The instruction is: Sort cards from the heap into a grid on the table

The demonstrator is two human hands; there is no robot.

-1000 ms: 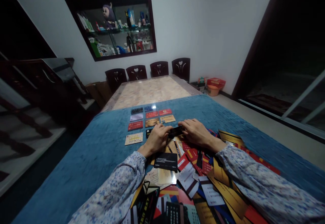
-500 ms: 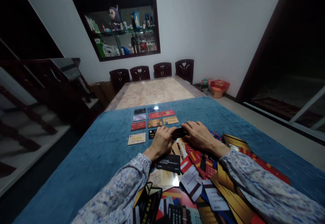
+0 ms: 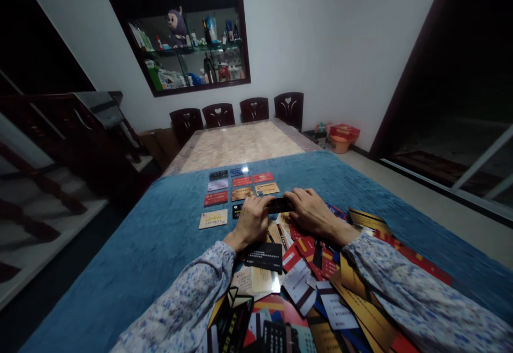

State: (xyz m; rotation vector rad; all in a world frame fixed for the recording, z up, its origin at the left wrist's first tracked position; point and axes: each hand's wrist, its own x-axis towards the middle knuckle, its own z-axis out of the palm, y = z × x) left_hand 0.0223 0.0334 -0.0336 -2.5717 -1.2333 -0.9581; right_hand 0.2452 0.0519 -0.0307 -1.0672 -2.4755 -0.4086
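Observation:
Between my two hands is a dark stack of cards [image 3: 279, 205], seen edge-on above the table. My left hand [image 3: 253, 217] has its fingers closed on the left end of it. My right hand [image 3: 310, 211] grips the right end. Below and nearer to me spreads a loose heap of cards: a black card [image 3: 263, 257], a white card [image 3: 300, 290], a red card [image 3: 315, 254] and a gold card [image 3: 363, 307] among them. Left of my hands, cards lie in rows, with a cream card [image 3: 214, 219] at the near left and a black VIP card [image 3: 237, 211] partly behind my left hand.
A blue cloth [image 3: 160, 246] covers the near part of the long table, whose patterned top [image 3: 240, 142] shows beyond. Several dark chairs [image 3: 254, 110] line the far end. A stair railing [image 3: 52, 144] stands at left, an orange bucket [image 3: 340, 143] on the floor at right.
The view has shifted slightly. My hands have come a little further apart along the dark stack, so more of its edge shows between them. The laid-out cards and the heap look unchanged.

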